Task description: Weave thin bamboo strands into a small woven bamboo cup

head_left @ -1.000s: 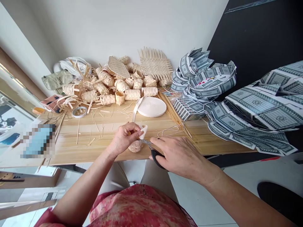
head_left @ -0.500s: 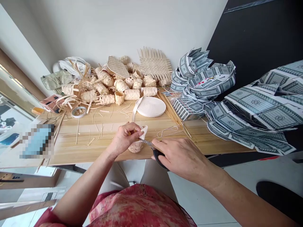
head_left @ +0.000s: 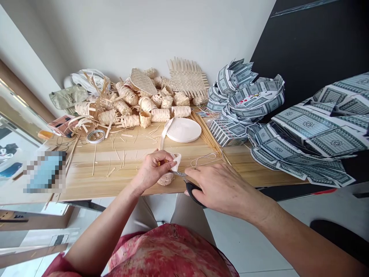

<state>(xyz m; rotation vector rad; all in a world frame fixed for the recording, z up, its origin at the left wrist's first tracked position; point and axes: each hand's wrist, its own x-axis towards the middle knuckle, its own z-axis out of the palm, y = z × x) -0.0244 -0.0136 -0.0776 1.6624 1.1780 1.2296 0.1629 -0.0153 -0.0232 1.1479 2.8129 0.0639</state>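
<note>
Between thumb and fingers, my left hand (head_left: pixel 157 167) pinches a white ribbon (head_left: pixel 177 161), whose free end loops up beside the thumb. The ribbon runs back to a flat white roll (head_left: pixel 184 130) lying on the table. My right hand (head_left: pixel 220 188) grips black-handled scissors (head_left: pixel 192 192), their blades pointing left at the ribbon close to my left fingertips. Right under my left hand stands a small woven basket (head_left: pixel 166 179), its top mostly covered by the fingers. Whether the blades touch the ribbon is hard to make out.
Behind lie several woven cylinders (head_left: pixel 131 121) and a flat woven mat (head_left: pixel 188 79). Thin sticks (head_left: pixel 209 132) and thin cord (head_left: pixel 206 158) are right of the roll. Folded playing-card constructions (head_left: pixel 311 127) fill the right side. A tape roll (head_left: pixel 96 136) and loose strips lie left.
The ribbon's loose end sits slightly further right and lower beside the left thumb. Both hands keep nearly the same place, with the scissor blades still at the ribbon.
</note>
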